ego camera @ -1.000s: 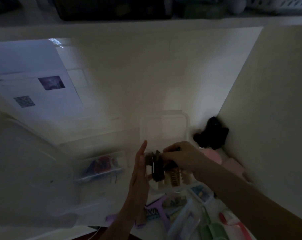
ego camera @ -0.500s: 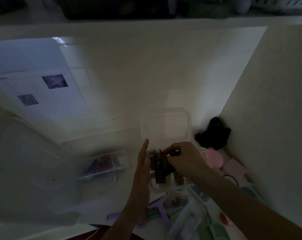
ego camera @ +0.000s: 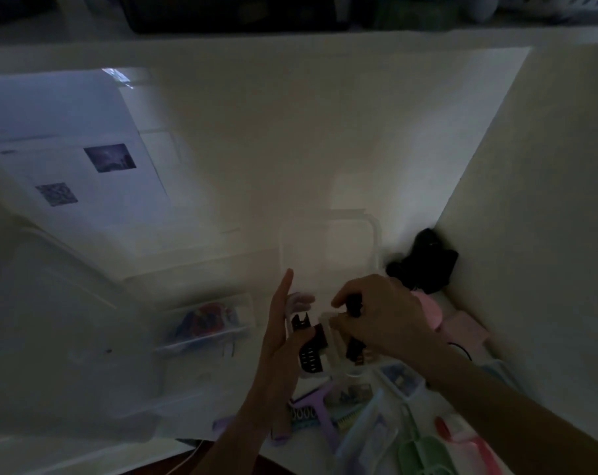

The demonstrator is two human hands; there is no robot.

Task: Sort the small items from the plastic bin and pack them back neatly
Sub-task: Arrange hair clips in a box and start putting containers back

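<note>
From where I sit the scene is dim and much of it is soft. Far left, a large clear plastic bin leans on the white worktop, with a printed sheet of paper lying behind it. Nearer the middle, a small clear box sits flat with red and blue bits inside; I cannot make out what they are.

My left hand stands edge-up near the centre, its fingers straight and loose, the thumb lying against a small clear container with dark hair clips in it. My right hand comes in from the near right, its fingers curled and pinching a black clip just above the container's right side. Behind both hands, a clear lid stands against the back wall.

Below the hands, at the near edge, a purple comb lies among other small items, then a green comb further right, and a red and pink piece beside it that I cannot identify. Far right, a black bundle sits in the corner where the side wall meets the worktop, and a pink round thing shows just beyond my right wrist.
</note>
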